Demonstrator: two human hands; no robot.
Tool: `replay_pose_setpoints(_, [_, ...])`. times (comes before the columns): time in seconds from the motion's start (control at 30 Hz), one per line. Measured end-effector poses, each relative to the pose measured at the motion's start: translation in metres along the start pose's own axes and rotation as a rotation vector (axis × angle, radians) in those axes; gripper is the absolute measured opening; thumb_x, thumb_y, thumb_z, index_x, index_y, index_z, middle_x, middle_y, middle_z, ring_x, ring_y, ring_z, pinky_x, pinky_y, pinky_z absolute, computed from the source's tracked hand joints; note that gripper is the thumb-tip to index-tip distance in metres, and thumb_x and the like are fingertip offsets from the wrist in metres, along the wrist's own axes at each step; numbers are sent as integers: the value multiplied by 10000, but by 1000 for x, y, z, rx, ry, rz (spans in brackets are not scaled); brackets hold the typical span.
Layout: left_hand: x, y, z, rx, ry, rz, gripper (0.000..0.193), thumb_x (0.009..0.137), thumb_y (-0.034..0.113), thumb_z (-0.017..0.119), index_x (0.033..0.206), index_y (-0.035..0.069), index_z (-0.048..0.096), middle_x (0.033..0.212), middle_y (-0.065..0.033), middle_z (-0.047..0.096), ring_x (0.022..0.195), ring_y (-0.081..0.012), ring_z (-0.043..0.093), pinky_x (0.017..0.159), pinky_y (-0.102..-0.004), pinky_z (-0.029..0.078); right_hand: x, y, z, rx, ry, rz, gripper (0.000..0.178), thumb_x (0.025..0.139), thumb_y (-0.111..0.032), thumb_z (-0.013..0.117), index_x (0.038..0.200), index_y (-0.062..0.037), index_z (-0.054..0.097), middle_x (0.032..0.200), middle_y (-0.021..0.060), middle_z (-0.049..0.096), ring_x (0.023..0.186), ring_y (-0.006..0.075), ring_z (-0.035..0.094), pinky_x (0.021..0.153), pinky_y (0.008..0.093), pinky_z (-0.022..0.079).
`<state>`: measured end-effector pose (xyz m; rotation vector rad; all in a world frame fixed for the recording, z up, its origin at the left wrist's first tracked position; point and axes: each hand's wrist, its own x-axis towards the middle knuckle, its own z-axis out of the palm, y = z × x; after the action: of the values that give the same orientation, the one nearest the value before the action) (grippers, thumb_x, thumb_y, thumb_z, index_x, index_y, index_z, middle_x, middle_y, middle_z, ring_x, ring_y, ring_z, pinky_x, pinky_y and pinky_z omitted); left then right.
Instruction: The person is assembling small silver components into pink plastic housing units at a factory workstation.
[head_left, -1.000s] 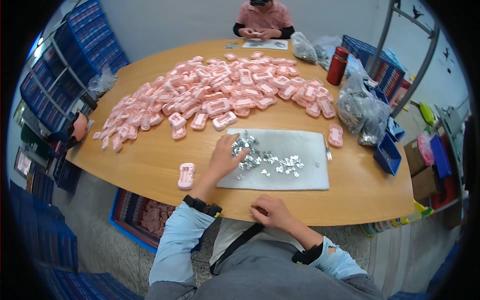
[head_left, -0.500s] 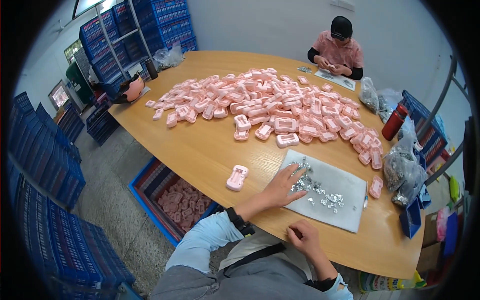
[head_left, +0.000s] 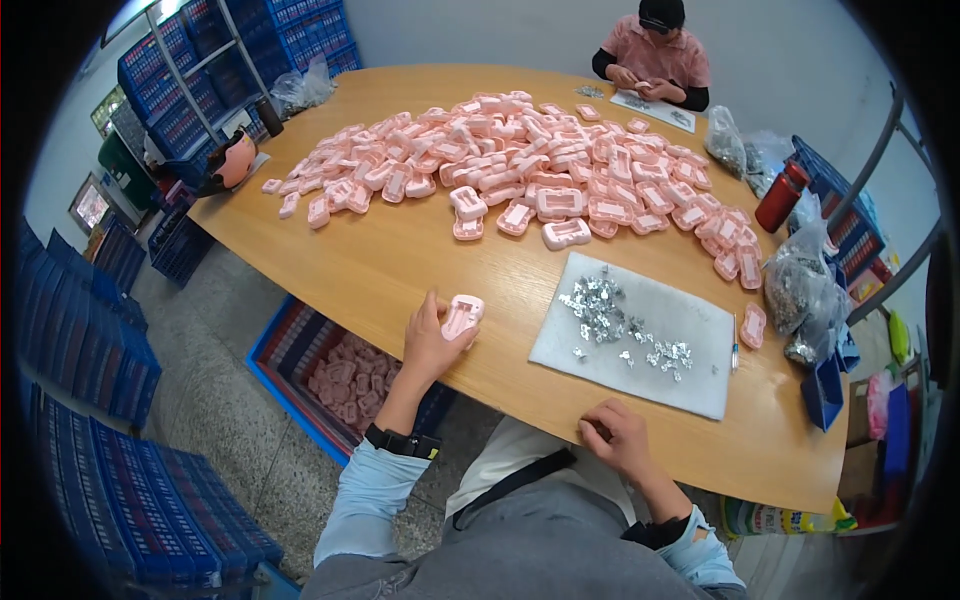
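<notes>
My left hand (head_left: 428, 345) is closed around the lower left side of a pink plastic case (head_left: 463, 314), thumb along its near end and fingers at its far left. The case sits at the table's near side with its hollow side up. Against the front table edge rests my right hand (head_left: 617, 436), its fingers curled in; whatever they may hold is hidden. Beyond it lies a white pad (head_left: 560, 352) bearing a heap of small silver metal pieces (head_left: 598, 310) and a looser cluster (head_left: 670, 356).
A large pile of pink cases (head_left: 540, 165) spreads over the wooden table (head_left: 330, 265). A blue crate (head_left: 262, 352) of pink parts stands below the left edge. At right are a red bottle (head_left: 783, 197), bags of metal pieces (head_left: 800, 285) and a pen (head_left: 735, 345). A co-worker (head_left: 655, 60) sits opposite.
My left hand has left the metal pieces on the pad, moved left and closed on the single pink case. My right hand stays curled at the table edge. The view has tilted down slightly.
</notes>
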<state>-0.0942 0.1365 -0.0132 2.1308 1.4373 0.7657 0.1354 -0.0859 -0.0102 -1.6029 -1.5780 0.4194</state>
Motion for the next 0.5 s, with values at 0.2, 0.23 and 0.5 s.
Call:
replay_pose_setpoints(0.2, [-1, 4, 14, 115, 40, 198, 833, 646, 291, 749, 1274, -42, 314, 1013, -187, 537, 961, -336, 497, 835, -416, 403, -3, -2, 0, -5, 10, 10, 53, 735, -110, 640, 758, -67, 619, 695, 56, 547, 544, 186, 568, 495, 283, 448])
replay_pose_setpoints(0.23, [-1, 6, 14, 83, 48, 178, 774, 683, 260, 724, 1271, -42, 322, 1004, -171, 552, 940, -316, 521, 811, -406, 426, -4, -1, 1, 2, 20, 10, 55, 735, -110, 640, 761, -67, 620, 697, 58, 549, 547, 188, 570, 499, 283, 451])
replay_pose_setpoints(0.5, [0, 18, -13, -1681, -251, -428, 340, 835, 216, 570, 1122, 47, 499, 1000, -88, 604, 834, -191, 599, 680, -309, 500, -6, 4, 2, 19, 25, 21, 55, 734, -107, 637, 757, -61, 617, 694, 67, 550, 561, 204, 574, 505, 289, 456])
